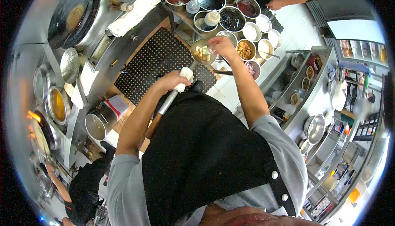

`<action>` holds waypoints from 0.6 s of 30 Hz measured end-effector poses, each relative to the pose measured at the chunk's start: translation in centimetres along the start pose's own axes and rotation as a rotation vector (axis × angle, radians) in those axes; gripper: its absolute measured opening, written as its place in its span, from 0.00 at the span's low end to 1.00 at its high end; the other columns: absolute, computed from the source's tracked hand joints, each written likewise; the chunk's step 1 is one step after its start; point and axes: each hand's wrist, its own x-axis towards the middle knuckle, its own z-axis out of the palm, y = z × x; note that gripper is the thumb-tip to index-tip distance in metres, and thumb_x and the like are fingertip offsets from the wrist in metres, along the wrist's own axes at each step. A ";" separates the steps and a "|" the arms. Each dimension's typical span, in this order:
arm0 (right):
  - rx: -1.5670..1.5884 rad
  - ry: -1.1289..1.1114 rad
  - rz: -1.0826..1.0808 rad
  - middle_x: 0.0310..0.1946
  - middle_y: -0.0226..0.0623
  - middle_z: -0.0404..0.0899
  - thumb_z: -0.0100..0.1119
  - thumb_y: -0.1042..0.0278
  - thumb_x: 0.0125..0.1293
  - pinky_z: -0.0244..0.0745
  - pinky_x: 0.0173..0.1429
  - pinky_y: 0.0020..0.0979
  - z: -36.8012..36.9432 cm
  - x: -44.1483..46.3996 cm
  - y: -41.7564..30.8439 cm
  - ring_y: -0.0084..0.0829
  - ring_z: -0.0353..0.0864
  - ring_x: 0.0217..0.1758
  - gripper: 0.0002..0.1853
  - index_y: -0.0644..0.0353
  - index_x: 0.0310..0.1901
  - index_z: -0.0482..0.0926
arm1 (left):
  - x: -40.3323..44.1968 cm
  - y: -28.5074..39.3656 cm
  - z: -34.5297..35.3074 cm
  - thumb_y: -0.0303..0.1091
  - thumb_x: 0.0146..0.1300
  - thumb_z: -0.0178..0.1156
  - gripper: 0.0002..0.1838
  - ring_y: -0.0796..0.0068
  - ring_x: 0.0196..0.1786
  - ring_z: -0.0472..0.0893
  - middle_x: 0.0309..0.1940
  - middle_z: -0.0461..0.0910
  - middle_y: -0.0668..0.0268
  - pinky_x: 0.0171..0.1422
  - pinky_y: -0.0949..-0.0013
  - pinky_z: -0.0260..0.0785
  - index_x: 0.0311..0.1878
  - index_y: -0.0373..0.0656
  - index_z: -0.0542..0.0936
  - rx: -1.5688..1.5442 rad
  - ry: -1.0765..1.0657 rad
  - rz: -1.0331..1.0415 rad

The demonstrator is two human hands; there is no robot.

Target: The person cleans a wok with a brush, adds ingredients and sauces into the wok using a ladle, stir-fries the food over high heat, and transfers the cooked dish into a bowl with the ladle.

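Observation:
My left hand (172, 80) is wrapped round the handle of a long ladle, together with a white cloth (186, 76). The ladle's wooden end (154, 126) points back toward my apron. Its bowl (203, 52) holds pale and brown chopped pieces. My right hand (222, 46) is just right of the ladle bowl, above the edge of the containers, with its fingers bent together. Whatever is between those fingers is too small to make out. Metal bowls of brown cubes (245, 50) and chopped purple pieces (252, 69) stand right of it.
Sauce containers (232, 19) and squeeze bottles (212, 18) stand ahead. A wok (74, 16) is at upper left, with a pot (100, 124) and a flame (34, 116) below. Another person's hand (274, 5) shows at top right; another person (84, 191) works at lower left.

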 end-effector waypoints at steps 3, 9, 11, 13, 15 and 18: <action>-0.207 0.375 0.069 0.40 0.47 0.89 0.63 0.66 0.57 0.83 0.53 0.41 -3.2 -0.6 -1.0 0.44 0.89 0.45 0.17 0.55 0.48 0.88 | -3.0 1.4 -0.1 0.35 0.54 0.69 0.21 0.74 0.40 0.82 0.41 0.86 0.65 0.45 0.69 0.74 0.51 0.37 0.84 0.005 0.037 -0.019; -0.358 0.381 -0.078 0.44 0.53 0.87 0.62 0.57 0.64 0.80 0.59 0.47 -3.1 -2.2 -7.0 0.54 0.87 0.51 0.19 0.55 0.54 0.86 | -8.0 0.9 -3.7 0.35 0.55 0.68 0.21 0.77 0.38 0.83 0.39 0.86 0.65 0.41 0.72 0.75 0.51 0.35 0.83 -0.179 0.164 0.106; -0.237 0.163 -0.103 0.42 0.47 0.89 0.64 0.56 0.67 0.82 0.52 0.42 -0.2 -4.5 -13.2 0.45 0.89 0.46 0.17 0.58 0.50 0.86 | -9.8 2.9 -6.9 0.34 0.54 0.68 0.21 0.78 0.36 0.83 0.38 0.85 0.66 0.40 0.73 0.74 0.51 0.35 0.83 -0.214 0.194 0.151; 0.143 -0.266 -0.091 0.44 0.35 0.89 0.65 0.55 0.71 0.83 0.49 0.37 6.4 -3.4 -14.2 0.29 0.86 0.48 0.19 0.62 0.55 0.85 | -11.0 5.7 -10.1 0.34 0.55 0.68 0.20 0.78 0.34 0.82 0.37 0.85 0.67 0.37 0.73 0.73 0.50 0.36 0.83 -0.298 0.340 0.351; 0.393 -0.725 -0.102 0.54 0.40 0.85 0.59 0.49 0.76 0.83 0.47 0.32 11.0 -4.9 -22.4 0.30 0.87 0.50 0.31 0.55 0.73 0.69 | -11.0 8.8 -14.0 0.37 0.58 0.67 0.19 0.79 0.31 0.79 0.34 0.82 0.69 0.34 0.73 0.70 0.50 0.37 0.84 -0.294 0.513 0.478; 0.926 -0.770 -0.023 0.44 0.44 0.85 0.55 0.57 0.77 0.83 0.36 0.32 16.7 -4.2 -32.7 0.35 0.88 0.39 0.30 0.60 0.74 0.62 | -12.1 13.3 -19.2 0.53 0.68 0.63 0.23 0.79 0.29 0.76 0.32 0.81 0.70 0.31 0.73 0.68 0.51 0.39 0.83 -0.370 0.678 0.593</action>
